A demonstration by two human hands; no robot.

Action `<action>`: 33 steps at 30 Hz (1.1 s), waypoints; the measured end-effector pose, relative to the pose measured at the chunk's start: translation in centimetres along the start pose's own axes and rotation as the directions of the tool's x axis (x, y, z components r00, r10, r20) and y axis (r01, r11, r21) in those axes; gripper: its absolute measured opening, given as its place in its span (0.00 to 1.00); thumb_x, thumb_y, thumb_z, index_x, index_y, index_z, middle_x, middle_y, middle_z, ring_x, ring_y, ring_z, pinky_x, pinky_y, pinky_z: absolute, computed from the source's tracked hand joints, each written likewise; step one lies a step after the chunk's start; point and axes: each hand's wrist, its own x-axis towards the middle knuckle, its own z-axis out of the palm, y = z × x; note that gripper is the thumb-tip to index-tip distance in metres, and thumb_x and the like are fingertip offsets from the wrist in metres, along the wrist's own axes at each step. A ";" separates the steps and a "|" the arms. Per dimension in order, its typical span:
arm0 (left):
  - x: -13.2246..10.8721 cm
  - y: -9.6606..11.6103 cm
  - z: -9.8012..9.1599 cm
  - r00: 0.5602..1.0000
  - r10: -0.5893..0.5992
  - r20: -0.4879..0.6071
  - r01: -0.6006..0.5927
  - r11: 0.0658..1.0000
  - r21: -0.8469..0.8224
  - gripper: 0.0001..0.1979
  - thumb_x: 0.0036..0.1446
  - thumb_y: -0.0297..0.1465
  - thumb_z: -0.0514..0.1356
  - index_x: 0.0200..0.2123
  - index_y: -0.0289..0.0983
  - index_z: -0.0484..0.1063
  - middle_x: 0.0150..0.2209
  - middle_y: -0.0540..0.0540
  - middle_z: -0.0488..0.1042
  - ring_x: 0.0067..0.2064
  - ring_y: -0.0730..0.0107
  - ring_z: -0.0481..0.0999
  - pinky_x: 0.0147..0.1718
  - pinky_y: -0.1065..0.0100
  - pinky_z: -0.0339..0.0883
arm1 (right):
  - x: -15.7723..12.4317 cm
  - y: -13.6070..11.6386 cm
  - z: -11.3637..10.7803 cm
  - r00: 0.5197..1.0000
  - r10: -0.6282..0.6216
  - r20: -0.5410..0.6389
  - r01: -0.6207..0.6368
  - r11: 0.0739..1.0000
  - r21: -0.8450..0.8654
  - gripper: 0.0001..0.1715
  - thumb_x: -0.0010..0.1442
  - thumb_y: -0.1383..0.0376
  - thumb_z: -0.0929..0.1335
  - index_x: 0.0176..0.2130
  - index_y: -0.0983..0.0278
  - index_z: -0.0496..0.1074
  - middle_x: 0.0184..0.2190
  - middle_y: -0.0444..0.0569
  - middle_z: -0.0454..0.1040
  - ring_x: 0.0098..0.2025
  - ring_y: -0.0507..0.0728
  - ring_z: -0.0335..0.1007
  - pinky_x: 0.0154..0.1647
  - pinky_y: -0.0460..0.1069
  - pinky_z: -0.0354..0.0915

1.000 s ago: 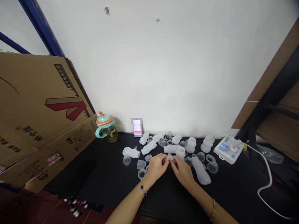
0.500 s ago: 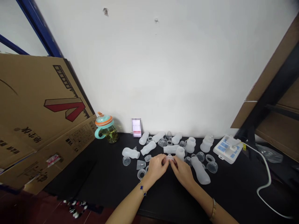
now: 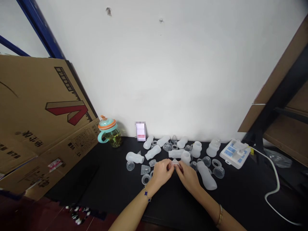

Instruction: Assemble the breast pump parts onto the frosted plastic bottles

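Over the black table, my left hand (image 3: 161, 173) and my right hand (image 3: 189, 177) meet with closed fingertips on a small whitish bottle ring (image 3: 175, 162). A translucent piece like a nipple seems to show on top of it, partly hidden by the fingers. Just behind the fingers stands an open-mouthed milky bottle (image 3: 185, 157). Beside my right hand, another bottle (image 3: 207, 177) lies on its side. Left of my left hand are a loose ring (image 3: 145, 179) and a clear cap (image 3: 145, 169).
More bottles (image 3: 135, 157), rings (image 3: 217, 163) and clear domed caps (image 3: 218, 172) lie scattered toward the wall. A teal-lidded jug (image 3: 109, 133) stands at left, beside a large cardboard box (image 3: 48, 128). At right sits a white power strip (image 3: 234, 154) with a trailing cable (image 3: 276, 179).
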 end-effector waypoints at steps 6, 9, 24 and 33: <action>0.0 0.0 0.0 1.000 -0.005 0.004 0.005 1.000 0.005 0.13 0.62 0.31 0.56 0.24 0.38 0.65 0.24 0.51 0.70 0.26 0.72 0.68 0.27 0.70 0.51 | 0.0 0.1 0.0 1.000 0.002 -0.003 -0.002 1.000 0.000 0.18 0.70 0.57 0.58 0.30 0.60 0.64 0.23 0.43 0.72 0.25 0.55 0.71 0.25 0.47 0.49; 0.0 0.0 0.1 1.000 -0.003 0.000 0.003 1.000 0.012 0.13 0.62 0.31 0.56 0.24 0.38 0.64 0.23 0.52 0.70 0.26 0.72 0.68 0.27 0.69 0.51 | 0.0 0.1 0.1 1.000 0.001 -0.013 -0.001 1.000 0.010 0.18 0.70 0.57 0.58 0.30 0.60 0.64 0.23 0.42 0.72 0.25 0.55 0.71 0.26 0.47 0.49; -0.1 0.4 -0.3 1.000 0.012 -0.014 -0.012 1.000 0.009 0.15 0.63 0.34 0.56 0.23 0.38 0.66 0.23 0.51 0.71 0.25 0.73 0.69 0.26 0.70 0.51 | -0.1 -0.3 -0.2 0.999 0.013 -0.041 -0.009 0.996 0.086 0.16 0.69 0.57 0.58 0.35 0.60 0.67 0.25 0.44 0.74 0.25 0.55 0.72 0.26 0.47 0.54; -0.2 0.2 -0.3 0.999 0.034 0.002 -0.034 0.999 0.021 0.10 0.56 0.29 0.58 0.23 0.38 0.64 0.23 0.52 0.72 0.26 0.73 0.70 0.26 0.70 0.51 | -0.1 -0.3 -0.4 0.999 0.026 -0.020 -0.024 0.997 0.076 0.12 0.66 0.57 0.61 0.37 0.60 0.70 0.25 0.42 0.75 0.26 0.55 0.73 0.26 0.46 0.55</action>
